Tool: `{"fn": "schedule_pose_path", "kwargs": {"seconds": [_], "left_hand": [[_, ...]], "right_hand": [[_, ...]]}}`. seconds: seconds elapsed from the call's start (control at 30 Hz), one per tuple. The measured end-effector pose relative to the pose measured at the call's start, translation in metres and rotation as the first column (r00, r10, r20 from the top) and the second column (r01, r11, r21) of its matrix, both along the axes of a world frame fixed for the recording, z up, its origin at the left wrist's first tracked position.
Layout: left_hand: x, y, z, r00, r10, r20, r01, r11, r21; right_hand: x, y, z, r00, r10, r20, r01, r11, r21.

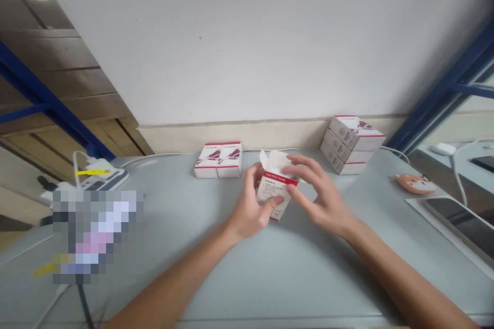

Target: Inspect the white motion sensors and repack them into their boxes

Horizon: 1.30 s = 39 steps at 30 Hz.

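- The open box (275, 190) I see is white, with a red band carrying white lettering.
- Behind it to the left, the two boxes (218, 160) are white with red-and-dark graphics.
- Right of it, the stacked boxes (349, 145) are white with red edges.
- Under it, the counter (270, 267) is pale grey.
- Far right of it, the small pad (416, 183) is orange.

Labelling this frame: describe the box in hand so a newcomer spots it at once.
On the grey table, between the pair of boxes by the wall and the stack of three, the left hand grips a small white box. Only it has an open top flap.
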<state>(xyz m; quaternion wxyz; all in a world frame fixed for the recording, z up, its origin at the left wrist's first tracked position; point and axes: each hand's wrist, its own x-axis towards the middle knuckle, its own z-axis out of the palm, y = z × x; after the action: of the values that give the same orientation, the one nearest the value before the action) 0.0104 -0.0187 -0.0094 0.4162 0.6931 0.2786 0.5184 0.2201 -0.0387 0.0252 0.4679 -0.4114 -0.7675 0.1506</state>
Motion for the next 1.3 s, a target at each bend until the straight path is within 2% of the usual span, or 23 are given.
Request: {"fn": "schedule_pose_path", "kwargs": {"seconds": [0.1,0.17,0.33,0.4,0.5,0.57,0.67,0.77,0.83,0.93,1.0,1.13,1.2,1.3], "left_hand": [[0.001,0.000,-0.002,1.000,0.002,-0.013,-0.001,1.000,0.014],[0.001,-0.001,-0.003,0.999,0.027,-0.027,-0.026,0.999,0.033],[0.000,0.002,-0.005,0.992,0.121,-0.028,-0.119,0.991,0.059],[0.000,0.003,-0.005,0.991,0.124,-0.060,-0.119,0.990,0.082],[-0.001,0.003,-0.004,0.988,0.115,-0.102,-0.099,0.983,0.156],[-0.002,0.002,-0.002,0.986,0.102,-0.135,-0.075,0.979,0.189],[-0.002,0.001,0.000,0.977,0.087,-0.195,-0.047,0.978,0.203],[-0.001,0.000,-0.001,0.980,0.061,-0.190,-0.026,0.983,0.183],[0.001,0.000,-0.004,0.984,0.034,-0.172,-0.005,0.986,0.169],[0.005,0.000,-0.009,0.995,0.020,-0.099,0.003,0.975,0.221],[0.007,0.000,-0.011,0.998,0.050,-0.034,-0.038,0.959,0.282],[0.004,0.001,-0.007,0.994,0.094,-0.056,-0.074,0.954,0.291],[0.001,0.001,-0.004,0.993,0.080,-0.085,-0.055,0.965,0.257],[0.000,0.000,-0.002,0.994,0.062,-0.093,-0.037,0.969,0.242]], "right_hand": [[-0.001,0.000,0.000,0.999,0.014,0.045,-0.013,1.000,-0.009],[-0.003,0.001,-0.004,1.000,0.012,0.019,-0.012,1.000,-0.001],[-0.009,0.006,-0.017,0.964,-0.117,-0.240,0.126,0.992,0.022],[-0.009,0.005,-0.018,0.967,-0.073,-0.245,0.077,0.997,0.006],[-0.007,0.002,-0.013,0.986,0.007,-0.167,-0.007,1.000,0.000],[-0.006,-0.001,-0.010,0.982,0.032,-0.187,-0.036,0.999,-0.018],[-0.008,-0.003,-0.005,0.951,0.062,-0.302,-0.081,0.995,-0.053],[-0.012,-0.003,-0.001,0.879,0.072,-0.472,-0.095,0.995,-0.026],[-0.013,-0.003,0.001,0.850,0.068,-0.522,-0.080,0.997,0.000],[-0.010,-0.002,0.002,0.906,0.067,-0.419,-0.055,0.998,0.041],[-0.007,-0.002,0.002,0.945,0.075,-0.319,-0.048,0.995,0.093],[-0.005,-0.002,0.004,0.984,0.090,-0.157,-0.061,0.982,0.178],[-0.006,-0.002,0.006,0.987,0.063,-0.148,-0.034,0.980,0.194],[-0.007,-0.003,0.007,0.974,-0.007,-0.226,0.047,0.984,0.173]]}}
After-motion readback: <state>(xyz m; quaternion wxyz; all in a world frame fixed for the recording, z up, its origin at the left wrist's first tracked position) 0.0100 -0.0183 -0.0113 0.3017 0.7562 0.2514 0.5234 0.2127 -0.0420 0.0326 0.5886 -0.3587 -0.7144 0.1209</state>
